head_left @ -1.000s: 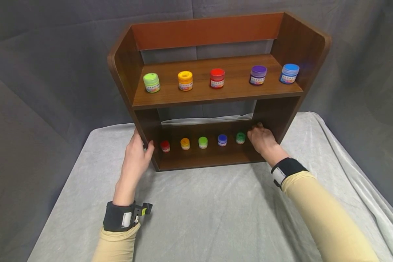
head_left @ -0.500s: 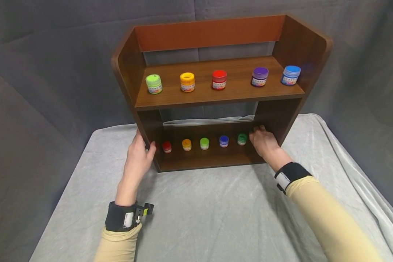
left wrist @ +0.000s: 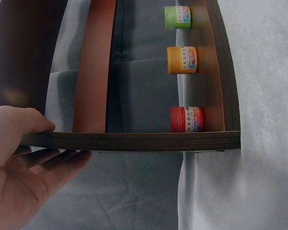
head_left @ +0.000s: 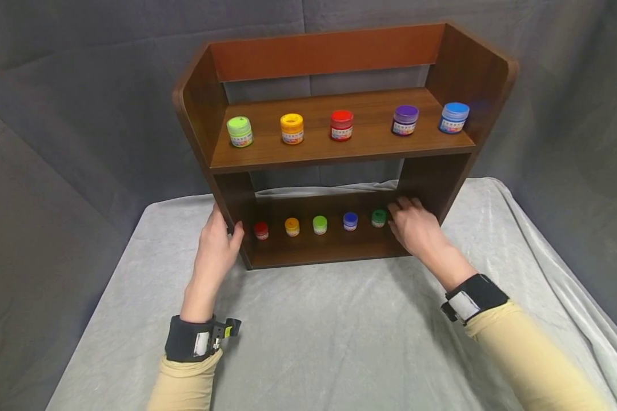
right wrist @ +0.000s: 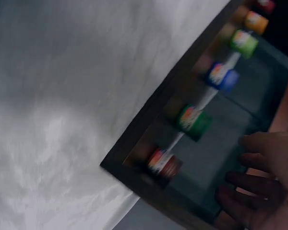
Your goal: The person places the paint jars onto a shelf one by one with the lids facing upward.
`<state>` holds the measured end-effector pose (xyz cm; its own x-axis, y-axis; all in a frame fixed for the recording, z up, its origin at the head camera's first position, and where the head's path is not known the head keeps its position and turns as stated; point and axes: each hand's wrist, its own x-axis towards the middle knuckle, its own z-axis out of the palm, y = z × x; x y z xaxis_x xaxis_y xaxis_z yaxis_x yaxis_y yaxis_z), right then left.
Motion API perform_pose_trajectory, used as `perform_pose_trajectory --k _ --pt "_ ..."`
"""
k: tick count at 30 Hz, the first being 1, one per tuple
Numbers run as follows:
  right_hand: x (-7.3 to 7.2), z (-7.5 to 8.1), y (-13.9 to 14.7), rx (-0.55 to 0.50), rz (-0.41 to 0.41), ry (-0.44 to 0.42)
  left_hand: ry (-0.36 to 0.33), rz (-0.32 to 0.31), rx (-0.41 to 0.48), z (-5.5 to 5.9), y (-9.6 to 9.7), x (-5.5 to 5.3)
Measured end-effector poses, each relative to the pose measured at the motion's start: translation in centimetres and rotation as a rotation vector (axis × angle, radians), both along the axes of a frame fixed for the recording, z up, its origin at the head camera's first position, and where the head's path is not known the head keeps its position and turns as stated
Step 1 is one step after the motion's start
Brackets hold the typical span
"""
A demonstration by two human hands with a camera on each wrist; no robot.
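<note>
My left hand [head_left: 217,245] grips the left side panel of a dark brown two-tier wooden shelf [head_left: 308,162]. In the left wrist view its thumb lies on the inner face and its fingers on the outer face. My right hand [head_left: 416,229] reaches into the lower tier at the right end, beside a green paint jar [head_left: 378,218]. The right wrist view shows that hand's fingers loosely bent with nothing in them, apart from a reddish-brown jar [right wrist: 163,163] at the end of the row. In the head view my right hand hides this jar.
Blue [head_left: 350,221], light green [head_left: 320,225], orange [head_left: 292,226] and red [head_left: 260,230] jars continue the lower row. Larger light green [head_left: 240,132], yellow [head_left: 292,129], red [head_left: 341,125], purple [head_left: 405,120] and blue [head_left: 453,118] jars stand above. Grey cloth [head_left: 319,331] covers the table.
My right wrist and forearm have swung to the right and slightly toward me, and the hand has turned. The left hand keeps its grip on the shelf; the jars stand as before.
</note>
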<state>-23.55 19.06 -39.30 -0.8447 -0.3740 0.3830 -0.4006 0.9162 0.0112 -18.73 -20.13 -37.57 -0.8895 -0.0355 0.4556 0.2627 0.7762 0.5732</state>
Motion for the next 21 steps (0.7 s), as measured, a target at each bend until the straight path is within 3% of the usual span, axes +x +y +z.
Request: perform_pose_trajectory --k 7,12,16,19,21 --pt "1.8 0.1 -0.9 -0.151 0.102 0.113 -0.016 0.015 0.0 0.1 -0.3 -0.1" --pt "3.1 0.1 -1.2 -0.2 0.116 0.128 -0.036 0.04 -0.021 0.9 -0.3 0.3" --pt "4.1 0.1 -1.2 -0.218 0.106 0.085 -0.045 0.174 -0.102 2.8 0.2 2.1" --pt "4.9 0.1 -1.1 -0.235 0.104 0.049 0.028 0.284 -0.158 4.5 0.8 4.2" --pt "5.3 0.0 -1.1 -0.238 0.105 0.033 0.099 0.305 -0.173 5.5 1.2 5.4"
